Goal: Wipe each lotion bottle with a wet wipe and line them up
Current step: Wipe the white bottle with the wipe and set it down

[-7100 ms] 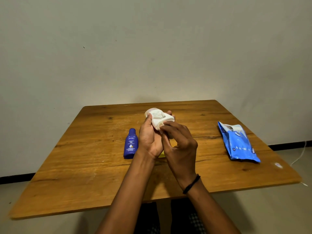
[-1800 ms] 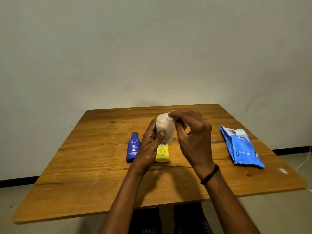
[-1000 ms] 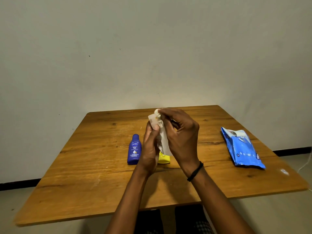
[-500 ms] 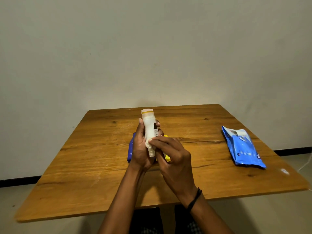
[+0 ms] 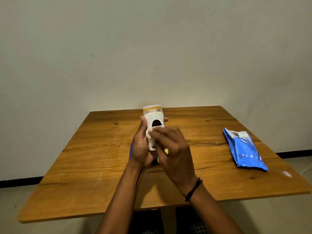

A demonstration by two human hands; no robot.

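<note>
Rotated since last frame: white lotion bottle is being held upright over table centre. Left hand is gripping its lower half; right hand, just right, is pinching wet wipe against it.

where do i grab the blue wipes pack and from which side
Likely across its narrow middle, from above, with the right hand, now holding a wipe to the bottle. The pack lies flat on the table at right, long axis running away from the person, so thumb and fingers can span its long edges. A grip on the far flap may peel it open.
</note>
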